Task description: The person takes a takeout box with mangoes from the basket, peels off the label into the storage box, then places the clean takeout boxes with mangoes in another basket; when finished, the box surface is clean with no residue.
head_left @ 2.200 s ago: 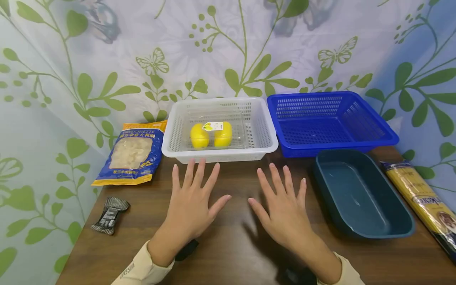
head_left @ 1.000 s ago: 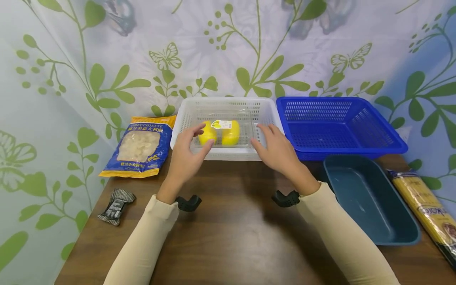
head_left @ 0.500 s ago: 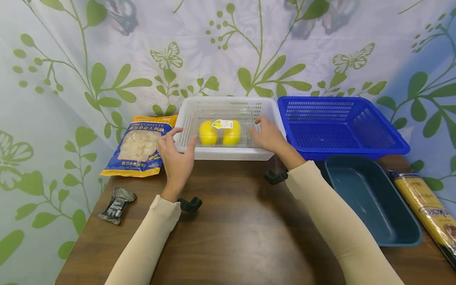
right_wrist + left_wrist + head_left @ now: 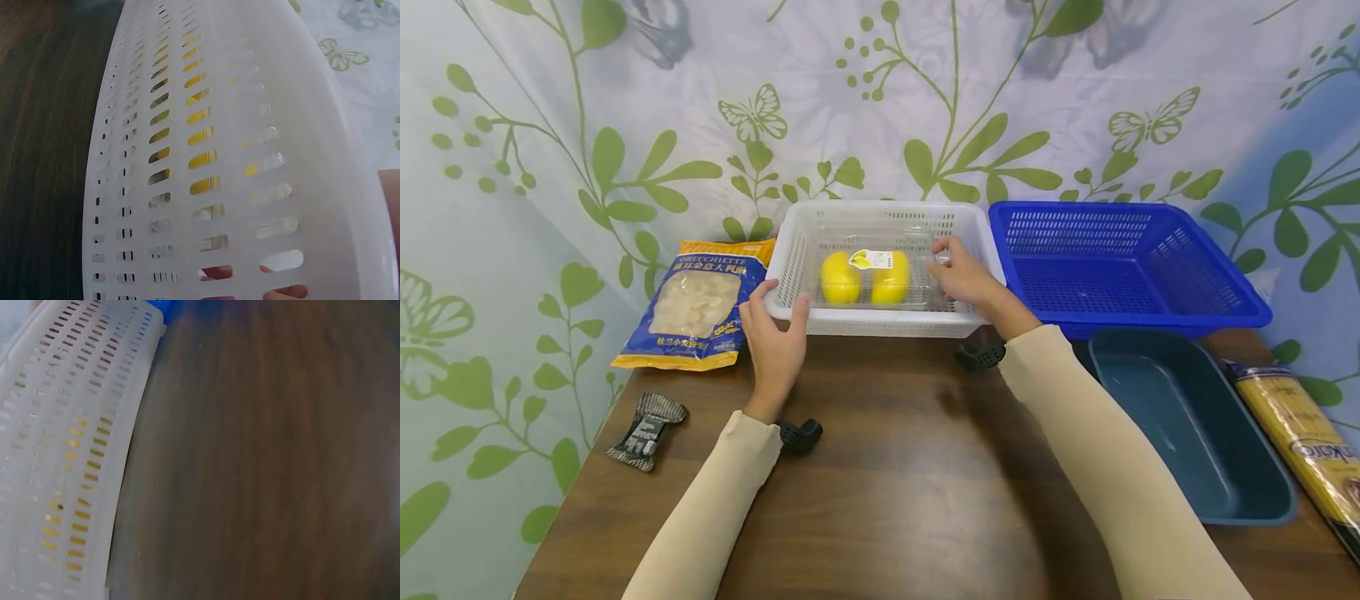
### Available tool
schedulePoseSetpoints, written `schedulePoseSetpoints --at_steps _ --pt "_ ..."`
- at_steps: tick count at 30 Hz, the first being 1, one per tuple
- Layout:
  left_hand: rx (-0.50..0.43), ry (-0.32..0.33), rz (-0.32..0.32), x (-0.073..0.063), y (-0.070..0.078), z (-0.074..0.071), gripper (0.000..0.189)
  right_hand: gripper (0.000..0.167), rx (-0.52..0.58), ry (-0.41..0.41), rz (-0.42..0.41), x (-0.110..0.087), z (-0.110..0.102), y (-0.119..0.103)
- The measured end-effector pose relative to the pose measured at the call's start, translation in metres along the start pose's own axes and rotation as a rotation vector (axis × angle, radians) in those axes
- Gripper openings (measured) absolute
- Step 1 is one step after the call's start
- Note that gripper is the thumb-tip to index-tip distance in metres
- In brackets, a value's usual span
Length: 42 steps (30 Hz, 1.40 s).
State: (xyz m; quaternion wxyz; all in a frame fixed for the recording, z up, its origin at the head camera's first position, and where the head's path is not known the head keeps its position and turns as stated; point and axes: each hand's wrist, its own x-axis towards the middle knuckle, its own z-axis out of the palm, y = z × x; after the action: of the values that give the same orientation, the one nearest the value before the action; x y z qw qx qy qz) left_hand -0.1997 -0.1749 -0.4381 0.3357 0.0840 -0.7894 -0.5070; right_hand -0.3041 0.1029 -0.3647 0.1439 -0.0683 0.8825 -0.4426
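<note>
In the head view, a clear plastic box point(image 4: 917, 250) with two yellow lemons point(image 4: 840, 277) and a label sits inside a white slotted basket point(image 4: 880, 320). My right hand point(image 4: 966, 277) reaches over the basket's right part, thumb and bent index finger pinching the right end of the box. At the front left corner, my left hand point(image 4: 775, 342) holds the basket rim, thumb on the front side and fingers round the corner. Through the slots in the right wrist view show yellow lemon point(image 4: 203, 159) and, lower down, parts of my fingers point(image 4: 284, 292).
To the right of the white basket stands a blue basket point(image 4: 1150, 321), with a dark teal tub point(image 4: 1195, 433) before it and a yellow pasta pack point(image 4: 1300, 442) beyond. A blue pasta bag point(image 4: 692, 308) and a small black packet point(image 4: 647, 431) lie at the left of the brown table point(image 4: 880, 467).
From spread over the table, both hands have moved forward to the white basket. The left has shifted left to its corner; the right has closed in on the box's right end.
</note>
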Motion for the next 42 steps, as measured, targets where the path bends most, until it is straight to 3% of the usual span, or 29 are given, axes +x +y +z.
schedulePoseSetpoints --at_steps 5,20,27,38,42 --pt "-0.077 -0.071 -0.010 0.001 -0.001 0.001 0.057 0.032 -0.001 -0.031 -0.004 0.002 0.000 -0.001" --pt "-0.229 -0.088 0.013 0.001 -0.003 0.006 0.053 0.031 -0.005 -0.042 -0.035 0.003 -0.002 -0.002" --pt "-0.281 -0.086 0.003 -0.006 0.033 -0.008 0.051 0.028 0.020 0.019 -0.054 0.002 0.001 -0.002" --pt "-0.270 -0.088 -0.012 -0.006 0.033 -0.008 0.050 0.024 0.053 0.125 -0.093 -0.013 -0.004 -0.005" --pt "-0.262 -0.076 -0.015 -0.005 0.014 -0.001 0.051 0.023 0.118 0.171 -0.099 -0.022 -0.007 -0.003"
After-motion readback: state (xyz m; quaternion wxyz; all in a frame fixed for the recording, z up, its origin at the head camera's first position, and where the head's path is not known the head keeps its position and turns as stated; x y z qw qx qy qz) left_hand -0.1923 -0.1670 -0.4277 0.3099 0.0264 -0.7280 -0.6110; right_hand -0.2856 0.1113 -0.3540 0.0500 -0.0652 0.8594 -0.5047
